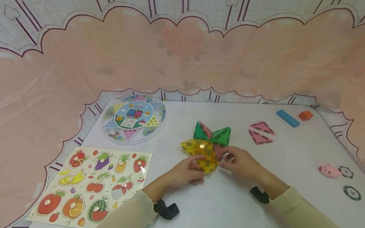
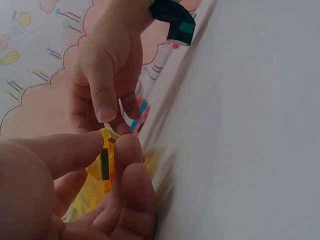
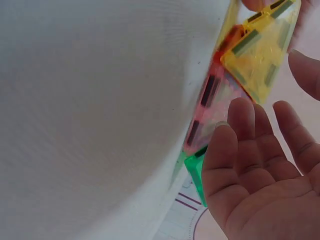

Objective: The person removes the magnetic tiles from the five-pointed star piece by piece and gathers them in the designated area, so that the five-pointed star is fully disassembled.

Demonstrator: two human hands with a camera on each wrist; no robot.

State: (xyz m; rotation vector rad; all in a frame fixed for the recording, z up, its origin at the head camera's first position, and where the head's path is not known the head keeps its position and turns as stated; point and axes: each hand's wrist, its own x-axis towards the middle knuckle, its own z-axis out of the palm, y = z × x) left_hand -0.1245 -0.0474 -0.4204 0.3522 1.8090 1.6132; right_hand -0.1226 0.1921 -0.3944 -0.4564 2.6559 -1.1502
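Note:
A star-like build of translucent magnetic tiles lies on the white table: yellow tiles point(image 1: 210, 160) in front, green tiles point(image 1: 222, 136) behind, and pink tiles point(image 3: 212, 107) between them. My left hand point(image 1: 182, 171) pinches the near yellow tile between thumb and fingers, which the left wrist view shows edge-on. At the build's right side is my right hand point(image 1: 242, 163), its fingers loosely bent beside the pink and yellow tiles. In the right wrist view nothing is gripped in it; whether a fingertip touches a tile I cannot tell.
Two pink triangular tiles point(image 1: 260, 133) lie to the right, with a blue block point(image 1: 288, 118) and an orange block point(image 1: 305, 115) beyond. A pink pig point(image 1: 329, 170) and two chips point(image 1: 352, 193) are at far right. A fruit puzzle board point(image 1: 114, 172) and round Chinese checkers box point(image 1: 134, 118) stand left.

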